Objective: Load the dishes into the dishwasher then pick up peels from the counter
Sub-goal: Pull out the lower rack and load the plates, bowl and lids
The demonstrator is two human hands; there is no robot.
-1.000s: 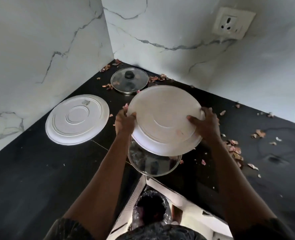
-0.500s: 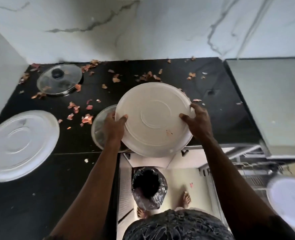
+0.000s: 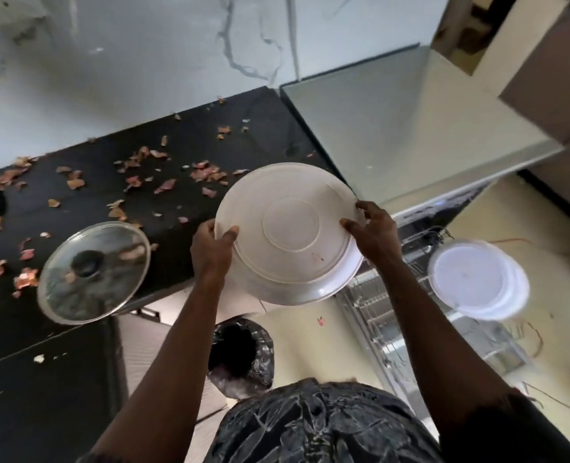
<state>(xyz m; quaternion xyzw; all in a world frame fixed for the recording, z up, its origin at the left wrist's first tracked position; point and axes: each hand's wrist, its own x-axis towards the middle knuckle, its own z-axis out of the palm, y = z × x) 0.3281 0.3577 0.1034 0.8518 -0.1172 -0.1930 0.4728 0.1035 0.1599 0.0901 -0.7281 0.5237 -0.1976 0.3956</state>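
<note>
No text, label or number can be read. Pale marks on the dishwasher panel (image 3: 444, 208), right of the frame's centre, are too blurred.

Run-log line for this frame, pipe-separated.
left hand: grips plate rim | right hand: grips opposite rim | plate: underside up, over counter edge | peels: scattered on counter

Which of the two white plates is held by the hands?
The central plate, gripped at its rim by the left hand and right hand; the other plate is at the wire rack, untouched.
</note>
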